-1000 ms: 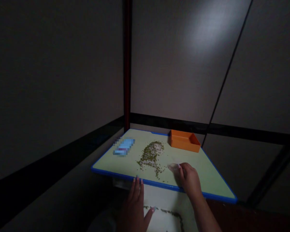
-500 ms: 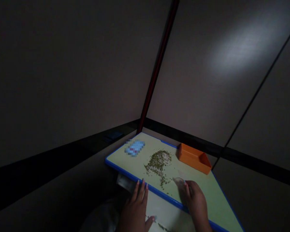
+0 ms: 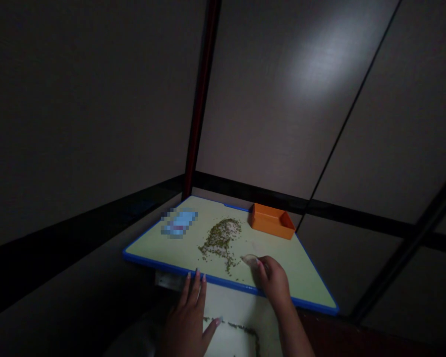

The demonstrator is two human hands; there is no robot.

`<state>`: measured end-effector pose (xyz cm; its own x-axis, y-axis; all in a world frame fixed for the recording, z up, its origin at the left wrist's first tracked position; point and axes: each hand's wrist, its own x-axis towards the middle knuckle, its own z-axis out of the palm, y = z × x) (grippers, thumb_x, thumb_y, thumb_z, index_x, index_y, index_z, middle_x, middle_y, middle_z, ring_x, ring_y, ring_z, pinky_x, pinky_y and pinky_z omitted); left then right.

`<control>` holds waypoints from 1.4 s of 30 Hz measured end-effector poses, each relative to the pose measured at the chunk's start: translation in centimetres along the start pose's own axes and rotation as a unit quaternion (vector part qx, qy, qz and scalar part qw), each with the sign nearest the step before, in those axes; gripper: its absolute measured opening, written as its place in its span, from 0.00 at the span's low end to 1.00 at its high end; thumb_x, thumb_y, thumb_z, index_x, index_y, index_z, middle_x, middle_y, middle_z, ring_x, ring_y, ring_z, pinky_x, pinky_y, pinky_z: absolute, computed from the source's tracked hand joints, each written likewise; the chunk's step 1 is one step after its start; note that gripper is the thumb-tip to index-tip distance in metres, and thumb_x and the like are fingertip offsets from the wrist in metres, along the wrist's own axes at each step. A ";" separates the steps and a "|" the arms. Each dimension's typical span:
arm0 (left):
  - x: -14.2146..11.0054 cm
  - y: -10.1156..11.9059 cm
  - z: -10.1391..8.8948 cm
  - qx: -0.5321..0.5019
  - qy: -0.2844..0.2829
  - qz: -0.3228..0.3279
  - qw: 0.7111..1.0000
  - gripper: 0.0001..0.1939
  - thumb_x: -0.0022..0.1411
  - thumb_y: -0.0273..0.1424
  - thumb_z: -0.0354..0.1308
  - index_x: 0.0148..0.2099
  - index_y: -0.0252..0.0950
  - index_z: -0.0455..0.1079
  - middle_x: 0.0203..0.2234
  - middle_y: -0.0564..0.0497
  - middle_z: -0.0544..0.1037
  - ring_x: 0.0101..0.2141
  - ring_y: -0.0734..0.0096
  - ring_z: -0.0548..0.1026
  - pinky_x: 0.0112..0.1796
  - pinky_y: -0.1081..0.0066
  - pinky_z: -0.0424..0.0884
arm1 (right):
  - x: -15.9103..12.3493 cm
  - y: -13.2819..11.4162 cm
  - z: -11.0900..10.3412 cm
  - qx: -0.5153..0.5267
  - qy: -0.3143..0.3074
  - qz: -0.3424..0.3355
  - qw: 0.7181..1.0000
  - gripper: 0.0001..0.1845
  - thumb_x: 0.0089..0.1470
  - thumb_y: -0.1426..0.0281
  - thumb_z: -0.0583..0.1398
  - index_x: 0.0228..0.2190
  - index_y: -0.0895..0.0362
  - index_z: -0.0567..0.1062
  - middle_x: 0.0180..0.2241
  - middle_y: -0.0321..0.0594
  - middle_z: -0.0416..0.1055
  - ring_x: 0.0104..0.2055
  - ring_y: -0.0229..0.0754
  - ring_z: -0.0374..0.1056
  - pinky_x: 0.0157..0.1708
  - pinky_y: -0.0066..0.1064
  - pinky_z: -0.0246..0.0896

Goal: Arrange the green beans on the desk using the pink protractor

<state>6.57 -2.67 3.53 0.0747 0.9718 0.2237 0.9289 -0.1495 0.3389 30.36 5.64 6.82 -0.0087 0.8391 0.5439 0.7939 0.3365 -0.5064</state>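
On the pale tabletop [image 3: 282,267] lies a loose heap of small green grains, perhaps beans [image 3: 221,238], thinner toward the front. My right hand [image 3: 275,282] is closed in a pinch on a small translucent piece with a rounded edge [image 3: 250,259], just right of the grains; its exact kind is unclear. My left hand [image 3: 188,312] holds nothing. Its fingers are stretched out, with the tips at the blue front edge [image 3: 226,282]. The left thumb reaches over a lower white surface [image 3: 241,302], where a line of grains [image 3: 243,327] runs.
An orange open box [image 3: 273,225] stands at the back right of the tabletop. A blurred-out light blue item [image 3: 180,223] lies at the back left. Dark walls [image 3: 260,109] meet in a corner behind the table.
The view has turned to the right, so the table and both hands appear farther left. My right hand still holds the translucent piece beside the grains; the left stays at the edge.
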 end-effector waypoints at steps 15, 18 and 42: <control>0.7 -2.8 3.0 0.023 0.146 0.094 0.984 0.36 0.59 0.45 0.48 0.63 0.29 0.56 0.62 0.39 0.61 0.64 0.53 0.56 0.56 0.55 0.66 | 0.3 1.1 0.7 0.005 0.147 0.144 0.979 0.16 0.59 0.61 0.48 0.26 0.55 0.68 0.28 0.41 0.71 0.31 0.42 0.65 0.33 0.30 0.53; 0.7 -2.9 2.9 0.005 0.191 0.126 0.973 0.33 0.59 0.42 0.50 0.62 0.30 0.58 0.60 0.40 0.66 0.61 0.57 0.62 0.54 0.59 0.69 | 0.3 1.0 0.6 -0.007 0.134 0.140 0.981 0.15 0.59 0.62 0.48 0.26 0.55 0.67 0.29 0.42 0.71 0.33 0.43 0.65 0.35 0.31 0.53; 0.2 -2.2 1.7 -0.110 0.231 0.065 0.965 0.25 0.59 0.44 0.50 0.54 0.36 0.69 0.50 0.44 0.77 0.50 0.62 0.75 0.49 0.63 0.73 | 0.4 1.9 1.1 0.014 0.105 0.099 0.989 0.15 0.58 0.63 0.49 0.25 0.56 0.68 0.28 0.43 0.69 0.34 0.44 0.63 0.36 0.33 0.55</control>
<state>5.16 -1.87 1.25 -0.0305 0.7648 0.6436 0.8189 -0.3501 0.4548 31.24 7.13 5.35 0.2746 0.7837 0.5572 0.7503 0.1878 -0.6339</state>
